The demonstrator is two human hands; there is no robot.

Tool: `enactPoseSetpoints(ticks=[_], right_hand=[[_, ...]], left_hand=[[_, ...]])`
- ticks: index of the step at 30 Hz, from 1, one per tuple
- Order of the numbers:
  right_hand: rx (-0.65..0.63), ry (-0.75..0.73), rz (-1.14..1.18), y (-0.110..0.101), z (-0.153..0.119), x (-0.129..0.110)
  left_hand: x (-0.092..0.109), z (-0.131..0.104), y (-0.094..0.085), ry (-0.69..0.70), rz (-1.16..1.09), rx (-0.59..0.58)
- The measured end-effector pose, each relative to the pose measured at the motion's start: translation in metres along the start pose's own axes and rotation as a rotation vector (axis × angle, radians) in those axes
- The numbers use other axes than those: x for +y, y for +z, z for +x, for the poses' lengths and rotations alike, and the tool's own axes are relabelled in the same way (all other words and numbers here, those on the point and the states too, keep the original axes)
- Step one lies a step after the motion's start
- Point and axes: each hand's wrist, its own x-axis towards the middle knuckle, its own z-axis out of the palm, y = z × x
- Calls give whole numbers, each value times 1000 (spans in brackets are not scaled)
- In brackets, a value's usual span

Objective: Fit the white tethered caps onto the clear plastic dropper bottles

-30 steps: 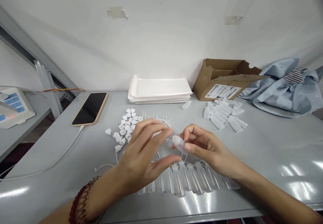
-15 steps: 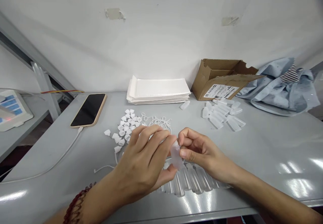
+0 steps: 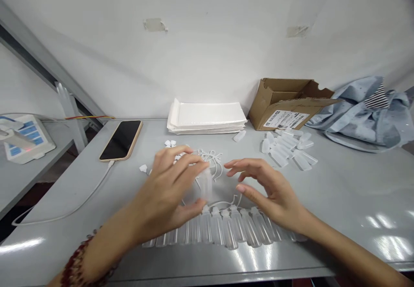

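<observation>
My left hand holds a small translucent bottle upright between thumb and fingers; the bottle is blurred by motion. To its right, my right hand is empty, its fingers apart and curved toward the bottle. Below both hands lies a row of clear bottles with white necks along the table's front. White caps lie behind my left hand, which hides part of the pile. Thin white looped straps lie between and behind my hands.
Behind stand a stack of white trays and an open cardboard box. Translucent pieces lie before the box. A phone with a cable is at left, blue fabric at right.
My right hand has let go of the bottle and moved right, its fingers spreading. My left hand has moved left with the bottle. The view has shifted slightly.
</observation>
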Motion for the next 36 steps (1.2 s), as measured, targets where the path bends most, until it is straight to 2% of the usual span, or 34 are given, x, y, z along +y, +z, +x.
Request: enactPoseSetpoints(ticks=[4,8,10,13,15,19,23,27,32,36], right_hand=[[175,63,10,-14,3,1],[263,102,-10,-19,4,1],[270,109,-17,-19,4,1],[262,114,-12,-17,4,2],[256,121,-14,-16,5,3],[256,127,-5,-16,7,4],[270,118,17,-17,9,6],[290,119,24,-19,9,8],[313,125,11,-22,10,8],[348,123,-17,-30,15,12]], left_hand=[[-25,-34,-33,-139,67,-126],[-42,-82,-60,-220,94,-210],[-44,-102,-67,-259,78,-215],[-40,-117,-67,-324,86,-413],[-36,-120,-63,-305,83,-472],[-33,-116,-52,-279,52,-509],[-34,-116,-46,-301,44,-521],[-38,-120,-43,-261,43,-510],[-40,-120,-49,-233,62,-474],[-39,-93,-61,-222,61,-469]])
